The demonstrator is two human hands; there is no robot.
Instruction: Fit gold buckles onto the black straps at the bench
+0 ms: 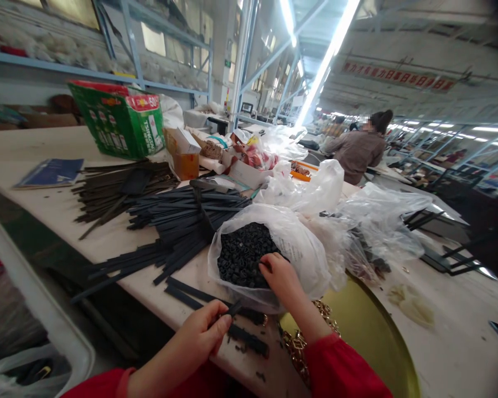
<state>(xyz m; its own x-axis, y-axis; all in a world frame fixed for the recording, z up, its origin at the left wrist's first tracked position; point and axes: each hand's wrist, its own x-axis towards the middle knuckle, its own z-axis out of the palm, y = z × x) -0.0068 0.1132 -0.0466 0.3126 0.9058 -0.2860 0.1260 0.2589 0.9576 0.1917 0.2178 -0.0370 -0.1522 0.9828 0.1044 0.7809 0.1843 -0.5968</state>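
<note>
My left hand (205, 330) pinches the end of a dark strap (234, 308) between thumb and fingers, just in front of an open white plastic bag (311, 251). Small black loops (244, 249) fill the bag's mouth. Over these loops is my right hand (279, 272), its thumb and fingertips drawn together at their right side; whatever they grip is too small to make out. Two more dark straps (185, 298) lie beside my left hand. Gold-coloured metal buckles (296, 348) sit on a round gold tray (375, 331), partly behind my right forearm.
Piles of dark strips (178, 215) spread over the table left of the bag. Behind them stand a green carton (120, 124) and a small cardboard box (182, 155). Clear plastic bags (382, 215) lie to the right. A white bin (37, 293) is at lower left. Another person (357, 149) sits farther back.
</note>
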